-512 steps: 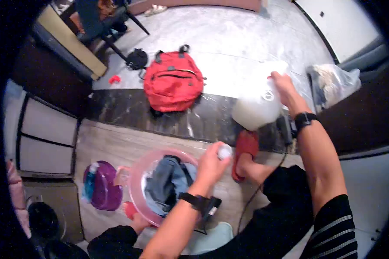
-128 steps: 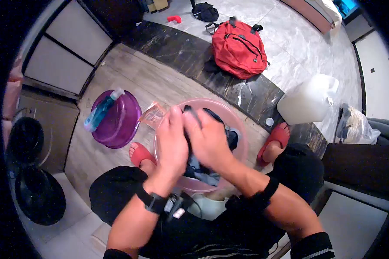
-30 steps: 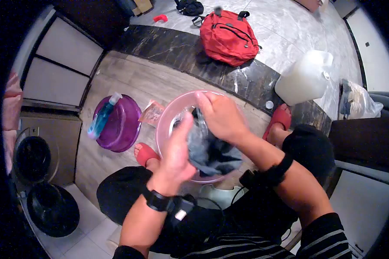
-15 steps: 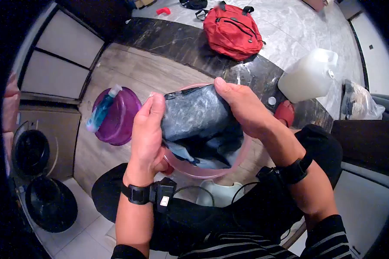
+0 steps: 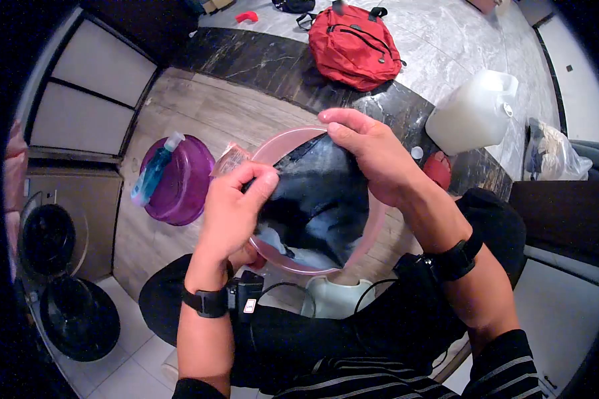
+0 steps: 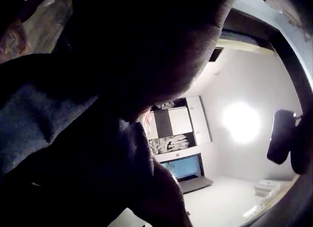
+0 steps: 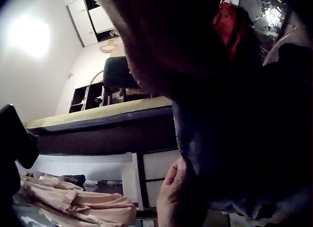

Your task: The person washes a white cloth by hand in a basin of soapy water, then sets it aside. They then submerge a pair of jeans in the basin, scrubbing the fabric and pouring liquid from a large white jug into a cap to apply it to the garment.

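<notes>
A dark blue, denim-like garment [image 5: 313, 199] is spread between my hands over the pink basin [image 5: 374, 239]. My left hand [image 5: 229, 209] pinches its upper left edge between thumb and curled fingers. At the upper right edge, my right hand [image 5: 379, 156] grips the cloth with the thumb on the near side. Lighter blue cloth [image 5: 299, 256] shows in the basin below. In the right wrist view the left hand [image 7: 176, 195] pinches the edge of the garment [image 7: 239, 134]; both wrist views are mostly dark.
A purple basin [image 5: 194, 179] with a bottle of blue liquid [image 5: 154, 176] stands left. A white jug [image 5: 472, 113], a small white cap [image 5: 416, 153] and a red backpack [image 5: 356, 50] lie ahead. A pale stool [image 5: 339, 299] is between the legs.
Blurred rubbing a second ago has given way to a stretched-out hold. Since half a second ago, the left hand has shifted inward along the edge, and the garment hangs more open.
</notes>
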Motion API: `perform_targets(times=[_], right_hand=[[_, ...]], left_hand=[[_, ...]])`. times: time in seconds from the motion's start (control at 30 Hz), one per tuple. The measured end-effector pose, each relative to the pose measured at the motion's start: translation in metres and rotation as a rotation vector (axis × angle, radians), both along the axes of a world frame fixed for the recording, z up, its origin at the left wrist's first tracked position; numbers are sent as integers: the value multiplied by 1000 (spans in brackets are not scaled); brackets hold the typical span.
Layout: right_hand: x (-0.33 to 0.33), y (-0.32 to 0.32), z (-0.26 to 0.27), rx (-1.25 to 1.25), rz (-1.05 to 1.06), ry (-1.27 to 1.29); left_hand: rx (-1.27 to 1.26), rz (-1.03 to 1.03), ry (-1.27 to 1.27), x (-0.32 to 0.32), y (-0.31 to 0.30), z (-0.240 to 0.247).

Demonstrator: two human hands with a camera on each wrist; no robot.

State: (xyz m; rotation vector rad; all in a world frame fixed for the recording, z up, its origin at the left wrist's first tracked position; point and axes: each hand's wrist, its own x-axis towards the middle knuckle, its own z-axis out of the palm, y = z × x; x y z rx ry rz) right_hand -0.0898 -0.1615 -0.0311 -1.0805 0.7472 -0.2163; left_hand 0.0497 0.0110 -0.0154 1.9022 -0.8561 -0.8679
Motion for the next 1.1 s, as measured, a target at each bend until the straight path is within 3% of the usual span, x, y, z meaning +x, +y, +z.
perform_targets(times=[0.17,0.3,0.37,0.5,0.53,0.63,0.73,0.83,0.93,0.97,1.03,1.1], right_hand=[[-4,1,-1,-3,229,-54],[-7,5,-20,-649,385,-50],[-9,13,-23,-830,424,24],[-6,5,-33,-499,451,166],[-4,0,-39,-479,441,75],[-7,0,-30,-99,344,26],[-1,10,-27,-82,252,6],[7,24,-20,-310,176,-16],[10,41,-2,-538,259,130],[9,54,-12,-612,228,-21],[12,67,-12,-848,373,-23],[16,69,-24,-838,258,77]], left_hand=[[-96,118,190,8,2,-15],[-202,225,530,9,0,-23],[-239,251,670,8,0,-23],[-297,224,850,13,4,-26],[-318,210,886,16,5,-30],[-312,322,904,19,1,-34],[-314,416,866,13,-7,-32],[-302,507,886,12,-16,-44],[-367,478,833,10,-23,-52],[-339,487,816,3,-25,-49],[-281,507,782,-21,-32,-32],[-350,500,904,-26,-34,-54]])
